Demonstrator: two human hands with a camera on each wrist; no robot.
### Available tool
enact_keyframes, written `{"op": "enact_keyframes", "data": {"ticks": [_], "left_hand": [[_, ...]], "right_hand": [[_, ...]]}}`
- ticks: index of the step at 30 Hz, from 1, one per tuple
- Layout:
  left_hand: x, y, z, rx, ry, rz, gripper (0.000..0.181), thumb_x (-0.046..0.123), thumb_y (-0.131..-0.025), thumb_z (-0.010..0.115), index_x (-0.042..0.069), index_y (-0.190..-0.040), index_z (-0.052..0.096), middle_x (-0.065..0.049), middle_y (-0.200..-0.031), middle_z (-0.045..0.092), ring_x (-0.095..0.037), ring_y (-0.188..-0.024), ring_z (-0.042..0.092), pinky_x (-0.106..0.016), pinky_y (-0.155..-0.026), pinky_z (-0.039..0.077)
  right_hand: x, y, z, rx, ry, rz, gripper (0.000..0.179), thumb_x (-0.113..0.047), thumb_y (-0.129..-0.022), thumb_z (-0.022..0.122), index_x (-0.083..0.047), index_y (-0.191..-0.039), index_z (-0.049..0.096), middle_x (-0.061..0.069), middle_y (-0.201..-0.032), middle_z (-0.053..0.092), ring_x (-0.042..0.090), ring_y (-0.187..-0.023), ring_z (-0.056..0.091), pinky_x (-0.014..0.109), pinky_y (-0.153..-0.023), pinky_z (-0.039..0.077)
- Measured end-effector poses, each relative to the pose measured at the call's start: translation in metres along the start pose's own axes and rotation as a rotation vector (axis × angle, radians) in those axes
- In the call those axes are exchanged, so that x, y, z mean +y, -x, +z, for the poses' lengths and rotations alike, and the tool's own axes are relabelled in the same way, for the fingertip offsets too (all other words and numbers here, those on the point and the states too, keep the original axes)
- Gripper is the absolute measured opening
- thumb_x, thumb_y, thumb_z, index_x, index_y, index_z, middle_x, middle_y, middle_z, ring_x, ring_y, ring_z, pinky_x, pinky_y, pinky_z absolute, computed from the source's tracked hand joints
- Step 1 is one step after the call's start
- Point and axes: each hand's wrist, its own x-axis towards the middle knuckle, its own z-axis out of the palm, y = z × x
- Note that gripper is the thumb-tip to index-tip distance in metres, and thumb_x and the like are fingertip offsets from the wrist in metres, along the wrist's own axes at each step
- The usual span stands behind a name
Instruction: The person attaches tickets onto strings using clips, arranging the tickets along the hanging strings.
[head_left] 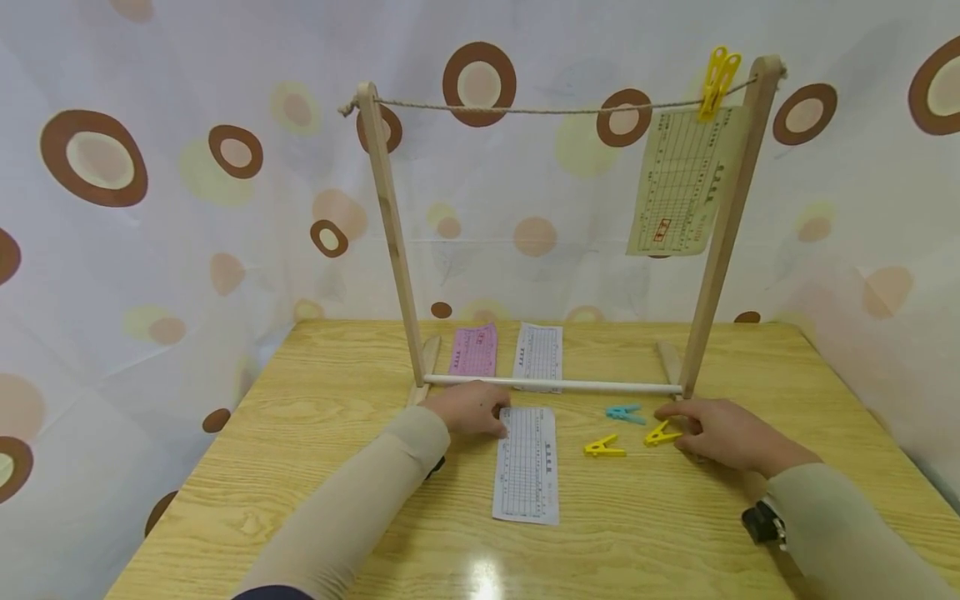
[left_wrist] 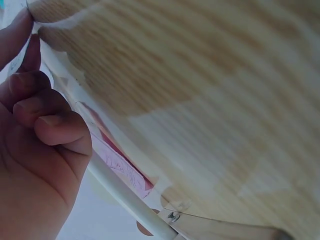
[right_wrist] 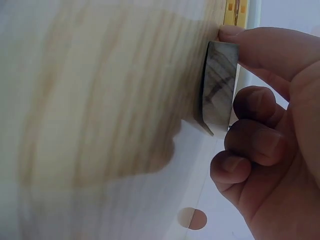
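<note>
In the head view my left hand (head_left: 467,408) is at the upper left edge of a white printed form (head_left: 527,467) lying on the table. The left wrist view shows the thumb and forefinger pinching the paper's edge, other fingers curled. My right hand (head_left: 723,433) is at a yellow clothespin (head_left: 660,435). Its forefinger and thumb lie either side of the handles; in the right wrist view the thumb tip meets the clothespin (right_wrist: 235,14), but whether it is pinched is unclear. Another yellow clothespin (head_left: 603,447) and a blue clothespin (head_left: 624,413) lie between the hands.
A wooden frame with a white crossbar (head_left: 600,386) stands behind the hands, a rope (head_left: 510,111) strung across its top. A yellowish form (head_left: 678,183) hangs at the right from yellow clothespins (head_left: 718,83). A pink form (head_left: 474,352) and another white form (head_left: 538,350) lie behind the crossbar.
</note>
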Motion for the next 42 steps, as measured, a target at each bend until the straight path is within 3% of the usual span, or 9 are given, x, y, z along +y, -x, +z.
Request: {"op": "enact_keyframes", "data": {"ticks": [8,14,19,23,31,42], "left_hand": [[0.000,0.001,0.000,0.003,0.004,-0.007,0.016,0.032,-0.092,0.076,0.021,-0.087,0.066,0.007,-0.077,0.057,-0.009,-0.069,0.049,-0.025,-0.065,0.041],[-0.001,0.001,-0.001,0.026,-0.003,0.041,0.016,0.031,-0.097,0.070,0.022,-0.085,0.069,0.008,-0.075,0.057,-0.008,-0.068,0.049,-0.025,-0.065,0.041],[-0.002,0.004,-0.003,0.062,-0.033,0.110,0.017,0.030,-0.101,0.064,0.020,-0.092,0.075,0.010,-0.082,0.062,-0.007,-0.073,0.052,-0.024,-0.071,0.044],[-0.003,0.009,-0.004,0.084,-0.037,0.127,0.019,0.028,-0.103,0.062,0.019,-0.099,0.077,0.012,-0.088,0.065,-0.007,-0.077,0.054,-0.024,-0.074,0.046],[-0.005,0.018,-0.010,0.094,0.070,0.083,0.021,0.029,-0.101,0.064,0.022,-0.081,0.064,0.007,-0.070,0.055,-0.008,-0.062,0.048,-0.025,-0.058,0.041],[-0.006,0.027,-0.023,0.166,0.107,0.117,0.018,0.029,-0.100,0.066,0.019,-0.085,0.063,0.006,-0.069,0.051,-0.007,-0.060,0.044,-0.025,-0.056,0.037]], "right_hand": [[-0.004,-0.001,-0.001,-0.007,0.022,-0.003,0.041,-0.021,-0.094,0.071,-0.012,-0.134,0.064,0.000,-0.076,0.050,0.017,-0.064,0.043,0.035,-0.059,0.036],[-0.006,0.000,-0.001,0.017,0.049,-0.023,0.037,-0.023,-0.094,0.072,-0.011,-0.129,0.065,-0.002,-0.076,0.049,0.016,-0.062,0.042,0.033,-0.057,0.034],[-0.006,0.000,0.000,0.035,0.065,-0.036,0.033,-0.024,-0.093,0.073,-0.011,-0.122,0.066,-0.003,-0.075,0.050,0.015,-0.062,0.044,0.033,-0.058,0.036],[-0.004,0.001,-0.001,0.035,0.038,-0.031,0.031,-0.029,-0.093,0.072,-0.012,-0.118,0.064,-0.003,-0.078,0.053,0.014,-0.064,0.046,0.034,-0.061,0.040],[-0.006,0.006,-0.009,0.082,-0.040,-0.004,0.029,-0.028,-0.096,0.069,-0.010,-0.115,0.058,0.001,-0.076,0.049,0.015,-0.059,0.045,0.030,-0.053,0.039],[-0.021,0.011,-0.021,0.124,-0.093,-0.039,0.033,-0.035,-0.096,0.072,-0.009,-0.111,0.059,0.001,-0.075,0.045,0.013,-0.059,0.039,0.029,-0.053,0.035]]}}
